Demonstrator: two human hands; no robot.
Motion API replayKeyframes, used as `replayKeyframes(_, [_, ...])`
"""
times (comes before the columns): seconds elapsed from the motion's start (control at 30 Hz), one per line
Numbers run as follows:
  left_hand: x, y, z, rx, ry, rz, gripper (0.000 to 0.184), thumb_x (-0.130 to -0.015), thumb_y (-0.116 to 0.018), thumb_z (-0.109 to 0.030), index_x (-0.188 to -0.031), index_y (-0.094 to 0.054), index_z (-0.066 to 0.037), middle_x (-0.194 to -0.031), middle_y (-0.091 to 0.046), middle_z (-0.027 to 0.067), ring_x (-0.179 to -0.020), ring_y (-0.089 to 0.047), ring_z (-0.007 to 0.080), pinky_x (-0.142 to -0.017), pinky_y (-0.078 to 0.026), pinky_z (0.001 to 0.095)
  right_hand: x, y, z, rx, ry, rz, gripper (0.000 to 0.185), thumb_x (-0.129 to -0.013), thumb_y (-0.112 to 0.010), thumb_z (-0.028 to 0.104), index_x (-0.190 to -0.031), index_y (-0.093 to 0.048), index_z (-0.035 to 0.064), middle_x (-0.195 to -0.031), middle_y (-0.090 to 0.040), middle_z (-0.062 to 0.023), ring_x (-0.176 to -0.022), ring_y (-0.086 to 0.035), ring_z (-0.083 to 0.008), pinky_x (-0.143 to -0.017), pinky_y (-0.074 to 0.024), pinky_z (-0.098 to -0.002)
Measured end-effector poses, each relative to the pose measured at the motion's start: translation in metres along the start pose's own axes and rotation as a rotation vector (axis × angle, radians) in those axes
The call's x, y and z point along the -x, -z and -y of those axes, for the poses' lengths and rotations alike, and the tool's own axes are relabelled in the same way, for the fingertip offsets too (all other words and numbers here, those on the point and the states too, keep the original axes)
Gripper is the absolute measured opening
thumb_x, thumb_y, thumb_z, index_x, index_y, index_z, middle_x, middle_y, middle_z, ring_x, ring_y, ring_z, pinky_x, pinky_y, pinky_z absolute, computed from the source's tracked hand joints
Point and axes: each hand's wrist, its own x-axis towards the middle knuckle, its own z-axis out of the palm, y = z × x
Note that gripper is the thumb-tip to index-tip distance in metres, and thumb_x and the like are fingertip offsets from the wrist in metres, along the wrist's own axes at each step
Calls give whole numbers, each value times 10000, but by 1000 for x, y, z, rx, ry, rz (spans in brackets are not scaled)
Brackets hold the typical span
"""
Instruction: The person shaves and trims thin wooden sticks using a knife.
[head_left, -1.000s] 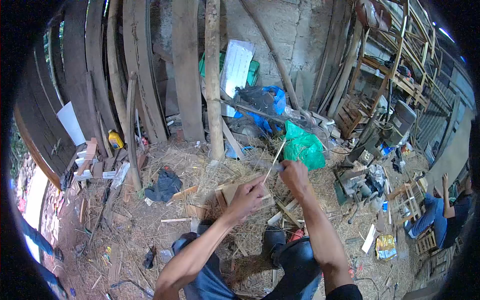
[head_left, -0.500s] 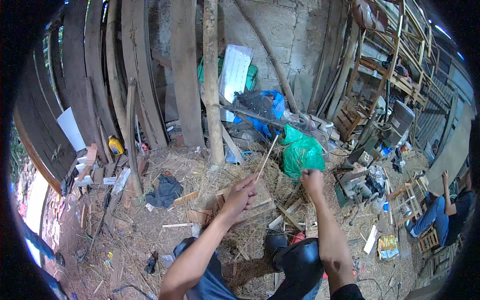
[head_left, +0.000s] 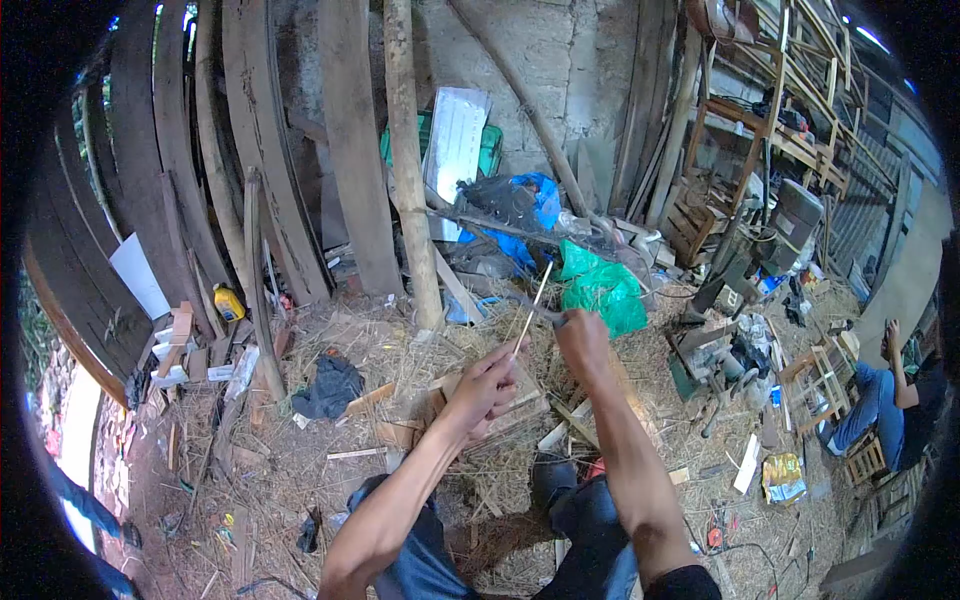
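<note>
Two bare hands meet in front of the knees, above a floor (head_left: 400, 525) strewn with straw and wood scraps. The left hand (head_left: 482, 395) has its fingers closed on the lower part of a thin stick (head_left: 529, 319); the free end points up and away from the body. The right hand (head_left: 583, 348) is clenched around a grey tool (head_left: 549, 315), whose narrow blade-like part reaches toward the stick. Blur hides the exact form of the tool and whether it touches the stick.

Handling notes:
1. Grip the stick close to the working area; a long unsupported length is likely to flex.
2. Keep the left fingers below the tool's path.
3. Direct each stroke away from the left hand and the knees.
4. Use light, even pressure; wood this slender probably splits under a deep bite.
5. Turn the stick in the left fingers between strokes for an even surface.

Containers:
- Green bag (head_left: 606, 297): on the floor beyond the right hand, crumpled and bulging; contents not visible.
- Yellow bottle (head_left: 228, 302): at the left, near the upright planks (head_left: 275, 150); fill level cannot be told.
- Printed packet (head_left: 783, 479): on the floor at the right; contents not visible.
- Green case (head_left: 490, 150): partly hidden behind a white board (head_left: 456, 145); its inside does not show.
</note>
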Motion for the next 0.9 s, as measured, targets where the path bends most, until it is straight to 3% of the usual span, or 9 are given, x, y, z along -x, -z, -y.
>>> replayKeyframes(0.03, [2, -2, 1, 0, -7, 5, 358, -971, -417, -199, -1325, -448, -155, -699, -363, -58, -467, -272, 13, -394, -209, 161, -5, 1, -9, 40, -208, -37, 166, -750, -541, 152, -686, -660, 55, -669, -622, -213, -640, -629, -375, -582, -511, -455])
replayKeyframes(0.13, [8, 3, 10, 19, 158, -20, 385, -977, -386, -192, -1361, -395, -154, -673, -286, -69, -459, -215, 19, -381, -158, 172, 9, -10, -37, 121, -190, -9, 203, -758, -565, 185, -690, -655, 15, -703, -639, -208, -676, -644, -366, -622, -516, -476])
replayKeyframes(0.3, [-14, 8, 19, 35, 93, 30, 363, -967, -408, -179, -1328, -442, -158, -697, -346, -57, -459, -266, 10, -381, -195, 166, 7, 7, -13, 37, -327, 45, 238, -761, -566, 198, -713, -660, -15, -766, -637, -254, -717, -646, -388, -676, -518, -480])
replayKeyframes(0.43, [-9, 8, 15, 53, 100, -27, 381, -962, -399, -164, -1342, -420, -161, -728, -354, -51, -459, -276, 12, -376, -198, 165, 23, 16, 20, -62, -199, 188, 271, -770, -568, 249, -715, -668, 3, -737, -631, -248, -703, -646, -381, -677, -520, -466])
replayKeyframes(0.5, [-9, 7, 14, 40, 106, -68, 390, -964, -407, -185, -1353, -401, -158, -699, -319, -61, -460, -252, 13, -376, -179, 168, 27, 15, 30, 35, 175, 306, 268, -799, -564, 267, -758, -677, 28, -688, -618, -230, -667, -617, -410, -637, -506, -472])
replayKeyframes(0.57, [-5, 7, 12, 23, 113, -116, 402, -966, -414, -207, -1364, -382, -156, -670, -284, -71, -461, -228, 14, -376, -161, 172, 20, 7, 24, 24, 215, 282, 236, -792, -578, 271, -755, -675, 59, -687, -627, -199, -646, -615, -398, -615, -505, -462])
replayKeyframes(0.63, [3, 3, 11, -11, 175, -89, 405, -963, -423, -199, -1364, -380, -159, -669, -293, -72, -461, -233, 15, -370, -164, 173, 3, -19, -21, 180, 99, 235, 252, -781, -585, 275, -759, -659, 35, -738, -642, -205, -681, -631, -387, -627, -510, -457])
replayKeyframes(0.7, [13, 4, 19, 28, 193, -5, 397, -960, -439, -207, -1353, -397, -165, -689, -333, -58, -454, -253, 15, -368, -180, 173, 8, -9, -74, 77, -347, 131, 272, -786, -585, 274, -805, -658, 12, -796, -650, -218, -735, -641, -384, -654, -514, -455])
replayKeyframes(0.9, [10, 11, 5, -39, 159, 13, 383, -970, -430, -221, -1350, -410, -180, -682, -355, -57, -462, -275, 12, -375, -206, 166, 15, 16, -73, -6, -530, 33, 264, -807, -581, 238, -813, -675, -9, -788, -646, -227, -761, -632, -413, -698, -518, -460])
